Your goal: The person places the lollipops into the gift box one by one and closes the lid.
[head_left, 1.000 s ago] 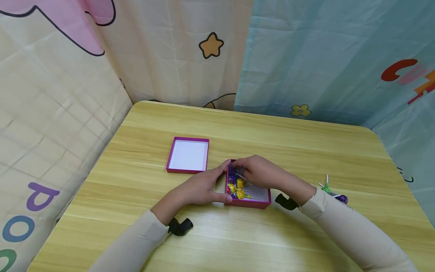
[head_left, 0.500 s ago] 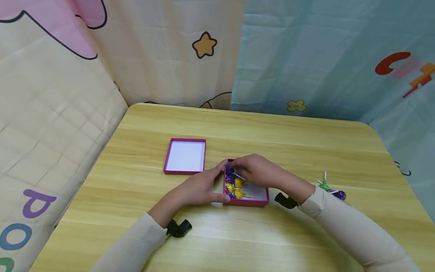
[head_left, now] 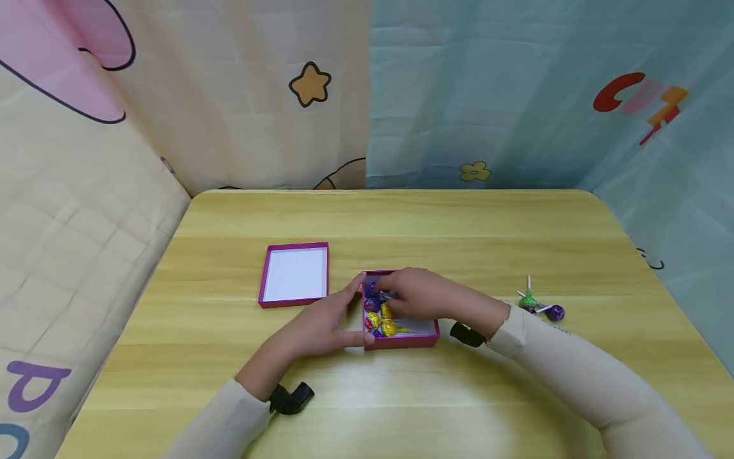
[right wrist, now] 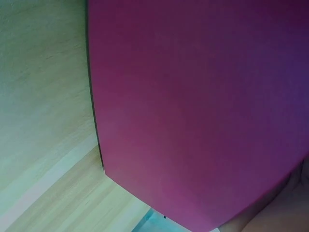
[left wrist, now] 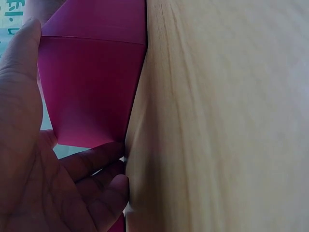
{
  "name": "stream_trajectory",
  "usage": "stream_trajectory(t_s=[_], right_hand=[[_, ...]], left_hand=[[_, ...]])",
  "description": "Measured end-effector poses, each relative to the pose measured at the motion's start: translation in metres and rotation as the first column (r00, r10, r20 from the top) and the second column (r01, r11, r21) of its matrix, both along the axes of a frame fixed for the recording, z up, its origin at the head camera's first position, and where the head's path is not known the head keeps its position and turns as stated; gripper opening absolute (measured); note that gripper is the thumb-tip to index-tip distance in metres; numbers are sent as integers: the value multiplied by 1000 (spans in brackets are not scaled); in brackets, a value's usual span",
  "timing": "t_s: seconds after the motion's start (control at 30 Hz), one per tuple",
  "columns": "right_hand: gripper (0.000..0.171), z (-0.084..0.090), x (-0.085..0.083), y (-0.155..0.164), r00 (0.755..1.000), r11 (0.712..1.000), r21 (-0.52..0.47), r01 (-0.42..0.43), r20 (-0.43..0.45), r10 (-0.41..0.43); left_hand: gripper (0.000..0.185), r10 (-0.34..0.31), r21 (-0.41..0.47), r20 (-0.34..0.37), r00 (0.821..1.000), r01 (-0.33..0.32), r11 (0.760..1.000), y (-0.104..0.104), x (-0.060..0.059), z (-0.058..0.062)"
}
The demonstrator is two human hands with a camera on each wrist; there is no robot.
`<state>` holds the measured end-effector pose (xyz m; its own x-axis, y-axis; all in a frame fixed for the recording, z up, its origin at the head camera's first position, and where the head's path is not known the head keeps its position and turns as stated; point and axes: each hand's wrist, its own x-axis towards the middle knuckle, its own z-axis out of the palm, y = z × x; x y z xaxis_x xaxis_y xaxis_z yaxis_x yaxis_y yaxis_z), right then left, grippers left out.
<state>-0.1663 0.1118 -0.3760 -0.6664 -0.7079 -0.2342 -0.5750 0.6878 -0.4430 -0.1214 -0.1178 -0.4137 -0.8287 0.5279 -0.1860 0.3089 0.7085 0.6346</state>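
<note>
A magenta open box [head_left: 401, 343] with a white inside holds yellow lollipops [head_left: 389, 328] and purple lollipops [head_left: 373, 305], heads along its left side. My left hand [head_left: 321, 328] holds the box from the left, thumb at the near corner and a finger at the far one. In the left wrist view, its fingers bend against the magenta box wall [left wrist: 91, 87]. Inside the box, my right hand [head_left: 421, 293] pinches a lollipop by its white stick; its fingertips are partly hidden. Only the box's outer wall [right wrist: 193, 106] fills the right wrist view.
The matching lid [head_left: 298, 274] lies on the table left of the box, white inside facing up. Beyond the right forearm lie a green lollipop [head_left: 528, 303] and a purple lollipop [head_left: 555, 312]. Patterned curtains [head_left: 229, 95] hang behind the wooden table [head_left: 367, 223].
The head view has turned, so the whole scene sits further left. Both hands stay at the box; the right fingers shift only slightly among the lollipops.
</note>
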Motion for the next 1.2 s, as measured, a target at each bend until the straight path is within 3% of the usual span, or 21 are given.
stream_trajectory(t_s=[0.6, 0.83, 1.2], right_hand=[[29, -2, 2, -4, 1000, 998, 69, -5, -29, 7], [25, -3, 1, -4, 994, 997, 70, -22, -101, 29], [23, -4, 2, -4, 992, 996, 87, 15, -130, -4]], left_hand=[[107, 7, 16, 12, 1000, -8, 1000, 0, -2, -2], [107, 13, 8, 8, 1000, -13, 1000, 0, 0, -2], [107, 7, 12, 1, 1000, -7, 1000, 1, 0, -3]])
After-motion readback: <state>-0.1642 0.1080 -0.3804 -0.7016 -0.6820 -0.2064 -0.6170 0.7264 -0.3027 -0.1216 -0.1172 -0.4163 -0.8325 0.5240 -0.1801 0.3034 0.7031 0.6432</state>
